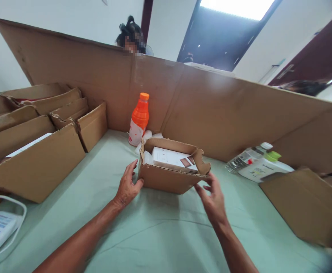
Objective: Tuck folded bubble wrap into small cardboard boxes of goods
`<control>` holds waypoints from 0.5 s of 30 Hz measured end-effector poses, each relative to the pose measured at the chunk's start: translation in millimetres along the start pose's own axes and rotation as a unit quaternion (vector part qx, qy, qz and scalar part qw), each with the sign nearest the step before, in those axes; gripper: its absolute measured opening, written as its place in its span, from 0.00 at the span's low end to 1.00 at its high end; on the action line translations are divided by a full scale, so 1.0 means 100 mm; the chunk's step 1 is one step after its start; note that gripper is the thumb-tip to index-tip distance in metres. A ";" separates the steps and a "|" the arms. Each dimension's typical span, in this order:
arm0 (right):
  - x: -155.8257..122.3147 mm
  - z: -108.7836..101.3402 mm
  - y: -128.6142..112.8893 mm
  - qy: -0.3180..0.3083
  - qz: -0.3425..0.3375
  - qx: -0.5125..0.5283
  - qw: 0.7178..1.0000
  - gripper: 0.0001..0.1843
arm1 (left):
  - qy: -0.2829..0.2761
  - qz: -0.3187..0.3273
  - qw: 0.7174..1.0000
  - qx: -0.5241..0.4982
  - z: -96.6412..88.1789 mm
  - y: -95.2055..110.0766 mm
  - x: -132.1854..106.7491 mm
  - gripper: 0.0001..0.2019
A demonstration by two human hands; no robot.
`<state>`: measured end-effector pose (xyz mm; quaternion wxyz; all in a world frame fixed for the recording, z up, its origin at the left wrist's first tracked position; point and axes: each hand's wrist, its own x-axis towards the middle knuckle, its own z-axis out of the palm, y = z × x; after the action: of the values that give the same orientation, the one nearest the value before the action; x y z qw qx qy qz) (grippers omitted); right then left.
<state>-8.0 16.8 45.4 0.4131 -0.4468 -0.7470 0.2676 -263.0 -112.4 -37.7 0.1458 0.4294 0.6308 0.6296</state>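
Note:
A small open cardboard box (166,178) sits in the middle of the pale green table (160,231). Inside it lies a white flat packet (173,157) with a brown print. My left hand (127,185) rests against the box's left corner, fingers apart, thumb touching the cardboard. My right hand (213,199) hovers at the box's right front corner with fingers spread, holding nothing.
An orange bottle (139,119) stands behind the box. Two clear and white bottles (257,163) lie at the right. Larger cardboard boxes (40,159) stand at the left, another one (305,204) at the right. A tall cardboard wall (211,102) rings the table; a person is behind it.

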 end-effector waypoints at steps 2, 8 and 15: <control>0.04 0.17 0.09 -0.091 0.037 0.024 0.995 0.30 | -0.002 -0.017 1.000 -0.014 0.03 0.04 0.05 0.34; -0.10 0.05 0.06 -0.088 0.065 -0.004 0.994 0.27 | -0.021 -0.033 0.999 -0.013 0.24 0.36 0.07 0.33; -1.16 -0.41 0.12 0.004 -0.056 -0.102 0.993 0.18 | -0.079 -0.065 0.994 -0.031 -0.04 0.69 -0.74 0.25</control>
<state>62.8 -79.3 13.1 0.3825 -0.4456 -0.7925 0.1645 -197.8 -179.7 0.1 0.2495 0.4313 0.6237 0.6023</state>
